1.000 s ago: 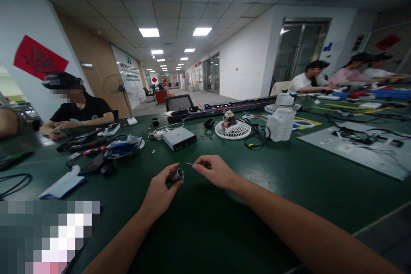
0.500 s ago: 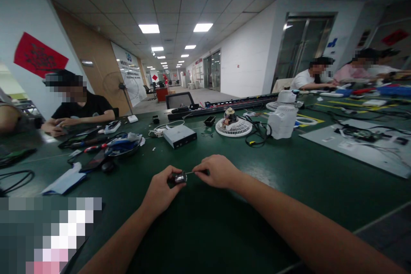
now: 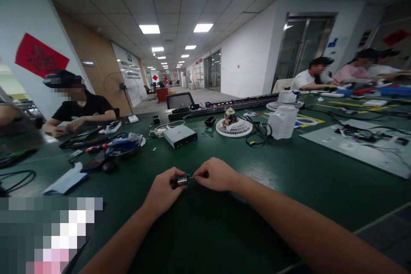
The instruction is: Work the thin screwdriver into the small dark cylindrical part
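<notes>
My left hand (image 3: pixel 159 190) is closed around a small cylinder (image 3: pixel 182 180), shiny silver at its right end and dark at the other, much like a small motor. Between thumb and fingers of my right hand (image 3: pixel 218 174) is a thin tool with a dark handle (image 3: pixel 203 175). Its narrow metal shaft points left at the silver end of the cylinder. Whether the tip touches or enters it is too small to tell. Both hands are held above the green tabletop (image 3: pixel 205 227), close together.
Beyond my hands lie a silver disc drive (image 3: pixel 180 136), a white fan grille with a motor (image 3: pixel 233 126) and a white housing (image 3: pixel 282 122). A grey panel (image 3: pixel 362 150) is at right. Tools and a mouse (image 3: pixel 108 167) crowd the left. Co-workers (image 3: pixel 81 105) sit around.
The cylinder has turned and shows more of its side. My right hand has shifted slightly, and the tool's dark handle now shows between its fingers.
</notes>
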The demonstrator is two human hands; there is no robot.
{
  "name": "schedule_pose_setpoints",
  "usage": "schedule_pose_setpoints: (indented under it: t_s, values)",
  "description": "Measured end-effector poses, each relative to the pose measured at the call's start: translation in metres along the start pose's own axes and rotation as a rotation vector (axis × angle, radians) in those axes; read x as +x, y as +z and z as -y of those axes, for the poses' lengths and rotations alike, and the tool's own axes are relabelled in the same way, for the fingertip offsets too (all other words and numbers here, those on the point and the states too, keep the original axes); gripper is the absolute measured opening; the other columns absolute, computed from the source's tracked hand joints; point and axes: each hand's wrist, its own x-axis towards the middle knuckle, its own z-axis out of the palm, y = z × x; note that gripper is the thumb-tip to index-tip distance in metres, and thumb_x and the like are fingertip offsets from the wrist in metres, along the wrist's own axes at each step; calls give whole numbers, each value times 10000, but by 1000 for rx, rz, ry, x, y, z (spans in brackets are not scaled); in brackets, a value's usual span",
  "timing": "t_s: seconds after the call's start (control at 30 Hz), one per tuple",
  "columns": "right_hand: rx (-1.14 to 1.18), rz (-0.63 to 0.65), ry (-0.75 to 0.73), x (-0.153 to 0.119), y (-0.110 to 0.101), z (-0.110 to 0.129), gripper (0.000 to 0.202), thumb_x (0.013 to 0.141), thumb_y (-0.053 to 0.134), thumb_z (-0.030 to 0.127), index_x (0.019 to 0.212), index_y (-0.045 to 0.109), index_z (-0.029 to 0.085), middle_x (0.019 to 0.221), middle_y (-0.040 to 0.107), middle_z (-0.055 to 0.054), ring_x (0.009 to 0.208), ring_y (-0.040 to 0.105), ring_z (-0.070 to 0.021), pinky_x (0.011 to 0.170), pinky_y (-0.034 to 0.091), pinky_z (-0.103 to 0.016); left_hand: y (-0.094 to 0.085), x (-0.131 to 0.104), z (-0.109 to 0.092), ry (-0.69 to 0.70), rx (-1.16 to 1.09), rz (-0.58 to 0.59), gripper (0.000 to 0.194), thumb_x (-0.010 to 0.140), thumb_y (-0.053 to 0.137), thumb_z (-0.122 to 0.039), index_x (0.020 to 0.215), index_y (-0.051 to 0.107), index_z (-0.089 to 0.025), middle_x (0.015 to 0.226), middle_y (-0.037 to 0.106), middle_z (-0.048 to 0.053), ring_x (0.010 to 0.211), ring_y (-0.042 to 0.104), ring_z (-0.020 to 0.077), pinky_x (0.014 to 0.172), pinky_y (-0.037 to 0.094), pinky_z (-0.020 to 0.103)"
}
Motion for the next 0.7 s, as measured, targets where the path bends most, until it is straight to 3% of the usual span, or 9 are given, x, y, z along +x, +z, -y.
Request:
schedule_pose_setpoints:
  t_s: [0.23,0.43,0.53,0.7]
  values:
    - [-254,-6,30,0,-11,-2,191,879,517,227,909,698,176,882,710,-100,855,625,-236,747,396,-316,-1,1,1,-26,51,-40,223,760,632,-235,982,659,-221,929,724,27,848,676,217,752,504,323]
    - [-158,-81,186,2,-2,0,253,963,350,199,1021,596,186,972,687,-80,870,637,-202,719,415,-292,-3,3,4,-68,134,-33,239,775,624,-261,1012,650,-241,947,718,23,860,677,225,757,500,333]
    - [-178,-56,225,4,9,6,259,885,537,412,1040,604,215,1007,678,-69,879,636,-230,698,435,-304,-3,3,5,-73,169,-20,228,777,623,-254,1004,641,-249,926,715,12,843,674,213,738,490,318]
    - [-165,40,320,5,12,6,204,853,574,383,954,665,231,927,696,-57,844,647,-229,670,447,-302,-3,3,6,-70,180,-11,238,786,623,-274,1023,636,-264,941,715,3,856,672,213,732,482,314]
